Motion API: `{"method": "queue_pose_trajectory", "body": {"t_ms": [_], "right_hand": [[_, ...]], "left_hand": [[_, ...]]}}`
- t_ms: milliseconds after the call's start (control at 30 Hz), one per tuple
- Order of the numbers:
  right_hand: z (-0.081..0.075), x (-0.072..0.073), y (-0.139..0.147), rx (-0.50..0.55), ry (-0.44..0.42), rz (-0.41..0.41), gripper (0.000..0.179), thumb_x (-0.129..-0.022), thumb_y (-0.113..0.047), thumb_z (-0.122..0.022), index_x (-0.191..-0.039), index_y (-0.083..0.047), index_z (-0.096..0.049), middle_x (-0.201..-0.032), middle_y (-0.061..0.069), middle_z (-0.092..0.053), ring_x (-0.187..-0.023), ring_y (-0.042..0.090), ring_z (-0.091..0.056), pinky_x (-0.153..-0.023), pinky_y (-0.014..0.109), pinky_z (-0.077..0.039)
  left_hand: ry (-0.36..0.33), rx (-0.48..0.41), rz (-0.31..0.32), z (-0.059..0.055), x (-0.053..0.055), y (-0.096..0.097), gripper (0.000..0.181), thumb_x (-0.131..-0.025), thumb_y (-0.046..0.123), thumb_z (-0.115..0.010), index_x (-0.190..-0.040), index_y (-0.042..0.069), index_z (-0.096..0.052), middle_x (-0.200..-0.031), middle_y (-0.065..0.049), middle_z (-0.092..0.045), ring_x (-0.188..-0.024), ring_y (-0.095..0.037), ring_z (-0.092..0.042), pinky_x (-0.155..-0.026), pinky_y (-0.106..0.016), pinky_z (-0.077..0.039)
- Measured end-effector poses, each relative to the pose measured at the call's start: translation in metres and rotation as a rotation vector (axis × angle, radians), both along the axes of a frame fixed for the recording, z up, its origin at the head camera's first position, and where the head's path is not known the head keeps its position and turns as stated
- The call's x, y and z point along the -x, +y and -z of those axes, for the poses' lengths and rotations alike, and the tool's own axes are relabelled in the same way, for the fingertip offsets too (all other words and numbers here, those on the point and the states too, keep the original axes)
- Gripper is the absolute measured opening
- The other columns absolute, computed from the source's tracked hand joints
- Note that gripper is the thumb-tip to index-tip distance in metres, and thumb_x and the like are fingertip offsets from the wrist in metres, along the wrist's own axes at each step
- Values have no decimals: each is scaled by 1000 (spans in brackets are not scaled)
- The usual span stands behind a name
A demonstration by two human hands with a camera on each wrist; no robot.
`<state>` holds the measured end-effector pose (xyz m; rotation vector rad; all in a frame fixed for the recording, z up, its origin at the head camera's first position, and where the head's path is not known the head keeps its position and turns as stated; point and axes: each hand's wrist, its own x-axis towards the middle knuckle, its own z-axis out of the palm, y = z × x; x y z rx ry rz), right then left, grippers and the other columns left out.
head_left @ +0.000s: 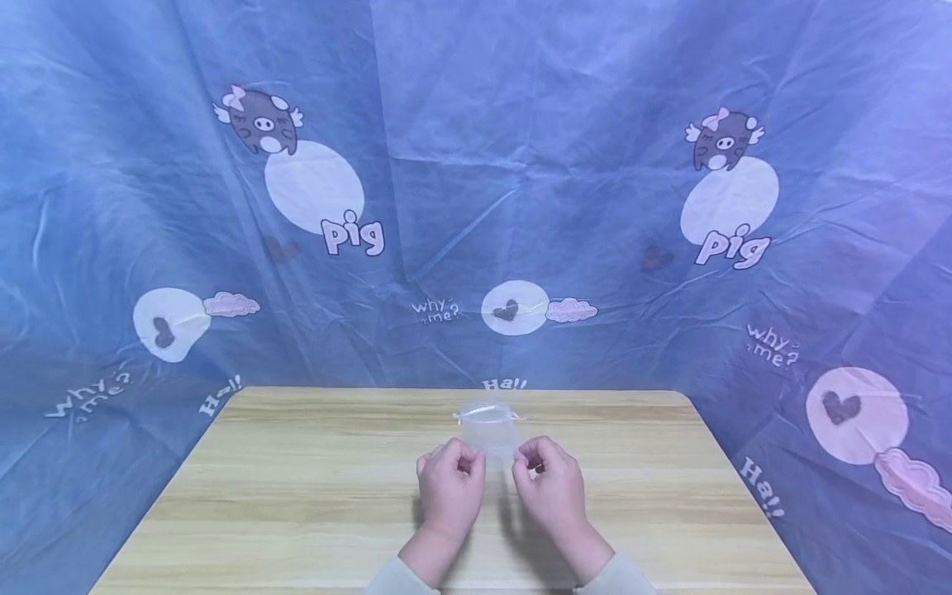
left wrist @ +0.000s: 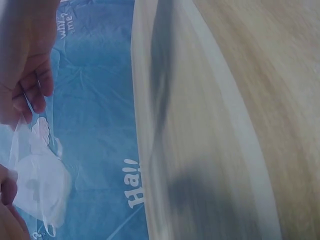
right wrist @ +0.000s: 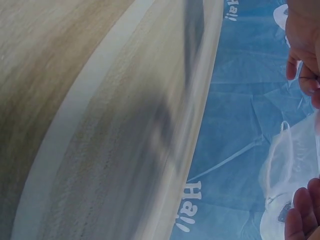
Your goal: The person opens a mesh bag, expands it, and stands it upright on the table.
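A small sheer white drawstring pouch [head_left: 488, 430] is held up over the wooden table, its cord ends poking out at the far end. My left hand [head_left: 450, 487] pinches its near left corner between thumb and curled fingers. On the near right corner, my right hand [head_left: 550, 487] pinches in the same way. The pouch looks flat and see-through. In the left wrist view, the pouch [left wrist: 42, 187] hangs at the left edge with a cord loop. The right wrist view shows part of the pouch [right wrist: 285, 160] beside the fingers. Whether anything lies inside cannot be told.
The light wood table [head_left: 283, 487] carries the shadows of both hands. Behind it and at its sides hangs a blue cloth backdrop [head_left: 461, 223] printed with pigs, hearts and words. The table's far edge lies just beyond the pouch.
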<state>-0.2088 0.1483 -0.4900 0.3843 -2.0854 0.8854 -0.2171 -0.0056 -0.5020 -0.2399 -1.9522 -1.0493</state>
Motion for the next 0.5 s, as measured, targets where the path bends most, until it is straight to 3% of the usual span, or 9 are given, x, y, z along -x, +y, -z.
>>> {"method": "queue_pose_trajectory", "body": {"t_ms": [267, 500], "right_hand": [[2, 0, -1, -38, 52, 41, 30, -71, 11, -77, -77, -12, -59, -70, -2, -66, -62, 9, -62, -57, 28, -57], [6, 3, 1, -54, 137, 8, 33, -72, 11, -75, -73, -12, -52, -65, -5, -57, -60, 5, -56, -55, 22, -51]], "left_hand": [[-26, -23, 42, 0, -2, -2, 27, -78, 3, -83, -80, 16, -59, -67, 12, -64, -64, -2, -57, -80, -38, -42], [19, 9, 50, 2, 0, -3, 28, -79, -1, -79, -77, 16, -57, -65, 10, -60, -65, -1, -55, -81, -39, -42]]}}
